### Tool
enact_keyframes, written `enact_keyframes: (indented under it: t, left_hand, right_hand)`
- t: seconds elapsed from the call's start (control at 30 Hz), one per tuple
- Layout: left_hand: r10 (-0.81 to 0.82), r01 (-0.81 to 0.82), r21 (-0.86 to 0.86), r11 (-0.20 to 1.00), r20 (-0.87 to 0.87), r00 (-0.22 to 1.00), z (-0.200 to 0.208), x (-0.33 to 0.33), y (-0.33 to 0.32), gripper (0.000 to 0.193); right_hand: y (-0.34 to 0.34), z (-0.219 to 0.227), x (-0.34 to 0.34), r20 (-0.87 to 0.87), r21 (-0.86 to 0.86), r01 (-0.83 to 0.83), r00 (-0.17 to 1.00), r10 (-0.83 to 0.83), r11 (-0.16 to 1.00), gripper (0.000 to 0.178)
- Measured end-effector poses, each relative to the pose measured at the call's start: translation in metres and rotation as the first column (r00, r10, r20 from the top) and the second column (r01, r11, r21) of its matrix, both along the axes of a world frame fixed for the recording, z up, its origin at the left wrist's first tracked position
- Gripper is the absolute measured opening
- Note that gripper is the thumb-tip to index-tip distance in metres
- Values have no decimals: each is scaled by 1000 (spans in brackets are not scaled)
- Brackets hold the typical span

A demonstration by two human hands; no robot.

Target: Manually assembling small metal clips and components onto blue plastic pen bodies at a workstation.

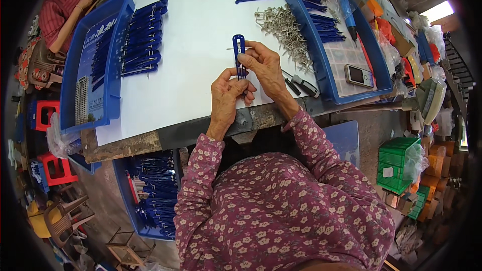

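Left hand pinches blue slotted part at its lower end; right hand pinches it higher. Metal fittings heaped right of grip. Judged step: fitting 1 to the part; next move likely needs left steady, right aligning.

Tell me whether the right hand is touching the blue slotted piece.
Touching. The head view shows the right hand with its thumb against the blue slotted piece, covering part of its right edge.
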State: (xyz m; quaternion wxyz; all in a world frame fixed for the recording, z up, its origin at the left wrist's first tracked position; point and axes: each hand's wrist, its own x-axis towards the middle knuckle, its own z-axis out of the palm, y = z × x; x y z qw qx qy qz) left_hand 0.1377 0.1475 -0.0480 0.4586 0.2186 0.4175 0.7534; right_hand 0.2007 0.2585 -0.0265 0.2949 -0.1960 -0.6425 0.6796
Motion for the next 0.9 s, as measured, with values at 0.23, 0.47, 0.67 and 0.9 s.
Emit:
enact_keyframes:
  t: [0.23, 0.47, 0.67, 0.9]
  left_hand:
    - [-30, 29, -31, 999, -32, 999, 3, -4, -7, 21]
    - [-55, 54, -9, 998, -37, 998, 5, -8, -10, 20]
    - [-147, 145, -38, 989, -53, 988, 9, -15, -19, 22]
    - [-160, 152, -91, 984, -85, 983, 11, -11, -20, 21]
  right_hand:
    - [-1, -4, 2, 3, 41, -53, 999, 53, 998, 36]
    - [6, -8, 4, -64, -60, -180, 982, 176, 982, 39]
    - [11, -10, 6, -187, -243, -372, 924, 333, 896, 39]
    - [13, -17, 7, -240, -332, -427, 901, 363, 841, 39]
